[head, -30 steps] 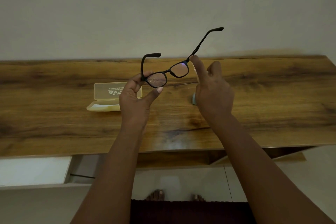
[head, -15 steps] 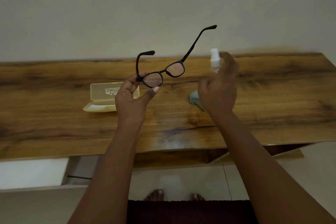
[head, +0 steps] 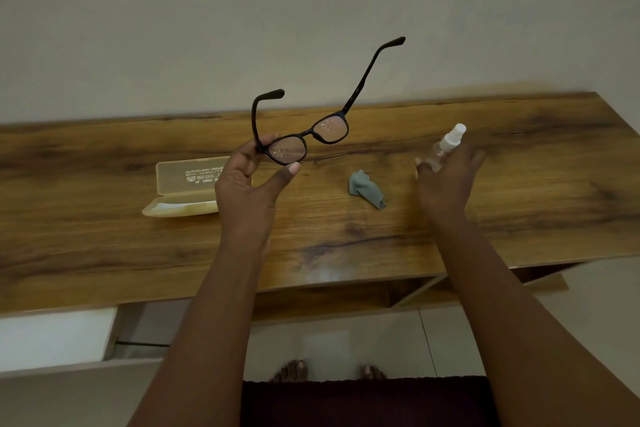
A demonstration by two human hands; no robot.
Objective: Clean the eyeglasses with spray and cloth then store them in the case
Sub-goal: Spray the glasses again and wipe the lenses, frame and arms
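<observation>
Head view: left hand pinching black-framed eyeglasses by the hinge corner, droplets on both lenses, raised above wooden surface. Right hand wrapped around small clear spray bottle — crumpled grey-blue cloth lying between hands. Open translucent yellow case resting left.

Wooden table carries open case and cloth.
</observation>
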